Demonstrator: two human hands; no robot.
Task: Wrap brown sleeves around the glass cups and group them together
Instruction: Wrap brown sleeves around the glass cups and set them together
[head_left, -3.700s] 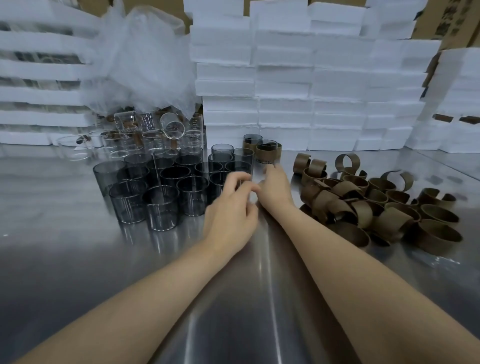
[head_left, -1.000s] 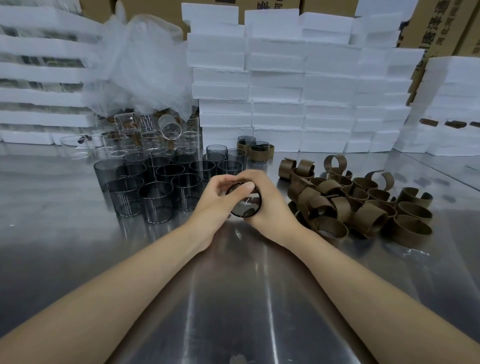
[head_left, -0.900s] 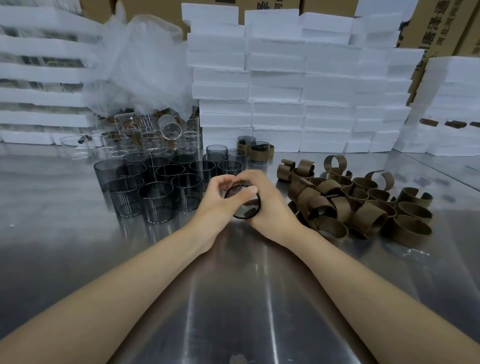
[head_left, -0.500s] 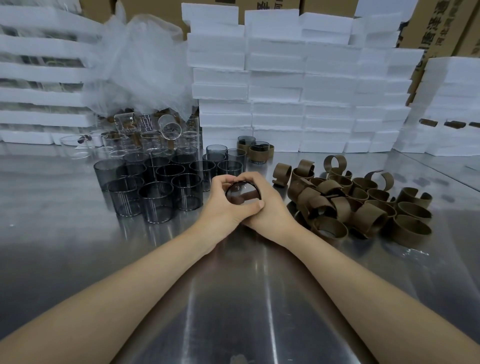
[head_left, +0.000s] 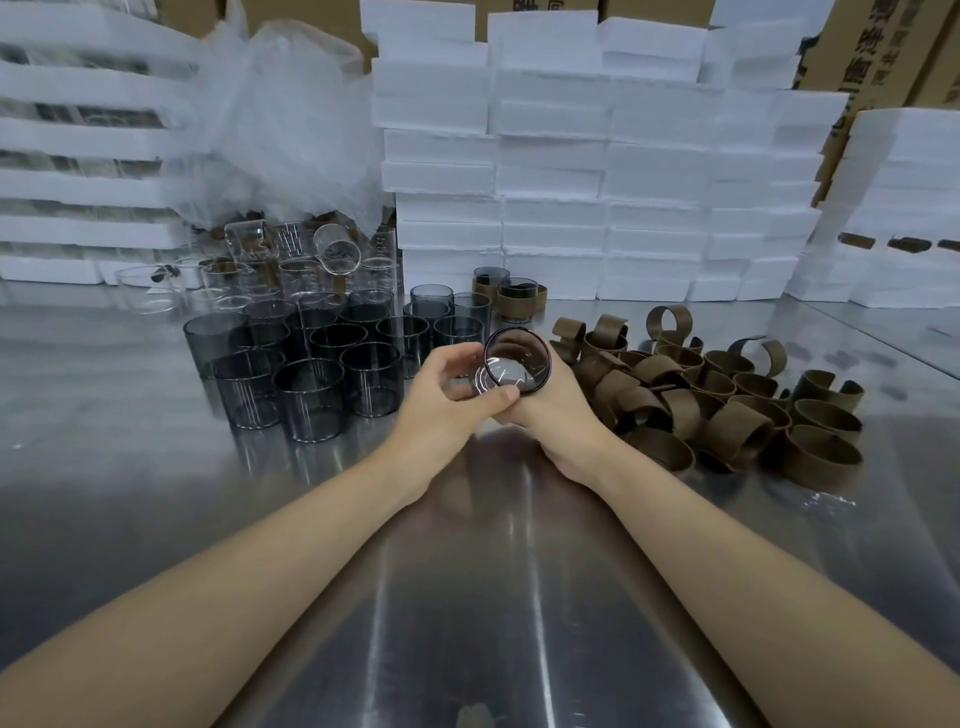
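A smoky glass cup (head_left: 514, 361) is tilted with its mouth toward me, held between both hands over the steel table (head_left: 467, 597). My left hand (head_left: 441, 405) grips its left side, thumb under the rim. My right hand (head_left: 556, 410) cups it from below and right; any sleeve on it is hidden by the fingers. A cluster of bare dark cups (head_left: 311, 364) stands to the left. Two sleeved cups (head_left: 511, 300) stand behind. A heap of brown sleeves (head_left: 727, 395) lies to the right.
Clear glass cups (head_left: 291, 265) are piled at the back left under crumpled plastic wrap (head_left: 280, 130). White foam trays (head_left: 597, 182) are stacked along the back, with more foam stacks (head_left: 893, 218) at the right and cardboard boxes (head_left: 878, 47) behind.
Since 3.7 s ago my hands took up a cup and a sleeve. Over the last second the cup has risen slightly and tipped its mouth more toward me, and my left fingers have loosened.
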